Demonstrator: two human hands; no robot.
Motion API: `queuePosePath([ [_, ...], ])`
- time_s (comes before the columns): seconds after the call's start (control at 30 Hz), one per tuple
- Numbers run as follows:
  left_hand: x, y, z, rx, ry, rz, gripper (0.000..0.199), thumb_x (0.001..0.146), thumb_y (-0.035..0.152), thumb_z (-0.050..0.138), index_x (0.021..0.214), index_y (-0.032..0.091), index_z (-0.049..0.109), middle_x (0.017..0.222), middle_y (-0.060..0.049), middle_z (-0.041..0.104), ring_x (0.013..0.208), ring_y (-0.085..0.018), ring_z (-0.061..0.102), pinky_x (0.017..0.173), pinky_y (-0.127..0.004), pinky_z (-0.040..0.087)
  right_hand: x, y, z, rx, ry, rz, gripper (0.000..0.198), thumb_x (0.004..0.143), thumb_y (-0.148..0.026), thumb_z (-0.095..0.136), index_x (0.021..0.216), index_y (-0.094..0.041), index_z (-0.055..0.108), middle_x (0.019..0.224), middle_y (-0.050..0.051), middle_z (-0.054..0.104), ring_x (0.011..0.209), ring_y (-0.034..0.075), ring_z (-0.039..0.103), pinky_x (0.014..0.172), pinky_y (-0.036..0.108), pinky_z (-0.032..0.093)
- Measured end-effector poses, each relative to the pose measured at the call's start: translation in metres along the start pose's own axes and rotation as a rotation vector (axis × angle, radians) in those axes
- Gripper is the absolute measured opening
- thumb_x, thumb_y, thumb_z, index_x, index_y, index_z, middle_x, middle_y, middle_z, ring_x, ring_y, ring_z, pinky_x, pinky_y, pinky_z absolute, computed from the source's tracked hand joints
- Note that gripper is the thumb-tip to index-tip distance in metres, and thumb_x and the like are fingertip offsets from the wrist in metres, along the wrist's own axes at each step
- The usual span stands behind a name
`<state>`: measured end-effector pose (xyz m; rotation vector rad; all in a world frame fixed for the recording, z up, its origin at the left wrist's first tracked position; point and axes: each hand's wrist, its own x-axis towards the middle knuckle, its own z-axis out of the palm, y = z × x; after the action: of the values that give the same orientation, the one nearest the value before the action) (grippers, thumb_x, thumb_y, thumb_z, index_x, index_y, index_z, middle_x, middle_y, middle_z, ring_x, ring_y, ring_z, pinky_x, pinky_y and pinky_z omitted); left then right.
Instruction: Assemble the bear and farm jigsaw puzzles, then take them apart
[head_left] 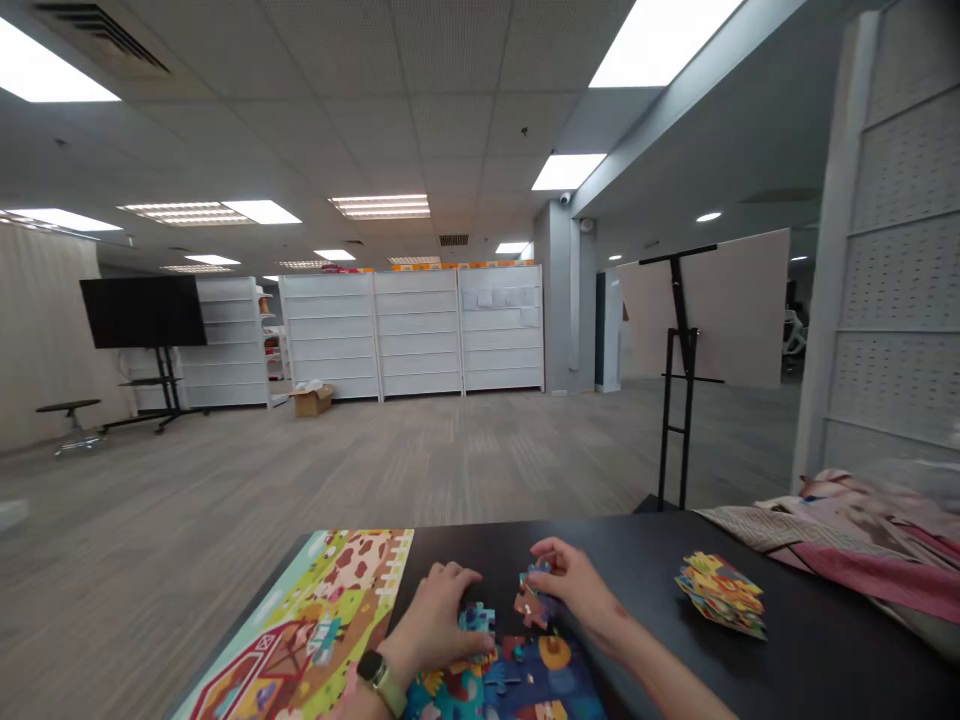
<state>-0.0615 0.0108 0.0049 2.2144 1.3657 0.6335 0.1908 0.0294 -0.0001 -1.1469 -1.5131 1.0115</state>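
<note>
A partly joined jigsaw puzzle with dark blue and teal pictures lies at the table's near edge. My left hand rests over its left side, fingers apart, the thumb touching teal puzzle pieces. A watch with a pale green strap is on that wrist. Just above the puzzle's upper right, my right hand pinches a jigsaw piece in blue and brown between thumb and fingers. The piece is tilted, and part of it is hidden by the fingers.
A finished-looking farm puzzle or picture board lies left on the black table. On the right sits a stack of colourful puzzle pieces. Crumpled cloth covers the table's right end. Beyond stand a black easel and white shelves.
</note>
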Motion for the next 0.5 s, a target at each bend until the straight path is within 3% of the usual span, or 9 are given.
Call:
queuePosePath([
  [0.07, -0.004, 0.001, -0.003, 0.065, -0.038, -0.045, 0.072, 0.056, 0.043, 0.087, 0.122, 0.023, 0.067, 0.118, -0.009, 0.062, 0.112, -0.035, 0.052, 0.096, -0.041, 0.042, -0.014, -0.004, -0.003, -0.038, -0.062, -0.025, 0.032, 0.069, -0.033, 0.071, 0.097, -0.02, 0.064, 0.083, 0.001, 0.068, 0.079, 0.02, 0.064, 0.073, 0.03, 0.048],
  [0.2, -0.005, 0.003, -0.006, 0.105, -0.092, -0.104, 0.063, 0.054, 0.043, 0.087, 0.112, 0.021, 0.071, 0.107, -0.008, 0.062, 0.106, -0.034, 0.053, 0.09, -0.038, 0.043, -0.04, -0.016, 0.009, -0.296, -0.276, -0.122, 0.048, 0.071, -0.028, 0.073, 0.118, -0.021, 0.067, 0.108, 0.006, 0.07, 0.101, 0.025, 0.063, 0.092, 0.034, 0.047],
  [0.3, -0.003, 0.007, -0.005, 0.104, -0.074, -0.127, 0.055, 0.054, 0.041, 0.087, 0.102, 0.02, 0.07, 0.1, -0.005, 0.06, 0.1, -0.03, 0.054, 0.084, -0.034, 0.043, -0.051, -0.024, 0.019, -0.459, -0.423, -0.172, 0.065, 0.069, -0.029, 0.078, 0.132, -0.022, 0.061, 0.129, 0.009, 0.063, 0.122, 0.029, 0.053, 0.108, 0.037, 0.037],
  [0.5, 0.002, 0.012, -0.01, -0.017, 0.05, -0.067, 0.022, 0.073, 0.024, 0.071, 0.087, 0.02, 0.055, 0.089, 0.002, 0.058, 0.086, -0.019, 0.054, 0.077, -0.027, 0.04, -0.054, -0.028, 0.028, -0.558, -0.424, -0.132, 0.052, 0.071, -0.025, 0.075, 0.122, -0.025, 0.064, 0.117, 0.005, 0.063, 0.114, 0.026, 0.055, 0.1, 0.033, 0.041],
])
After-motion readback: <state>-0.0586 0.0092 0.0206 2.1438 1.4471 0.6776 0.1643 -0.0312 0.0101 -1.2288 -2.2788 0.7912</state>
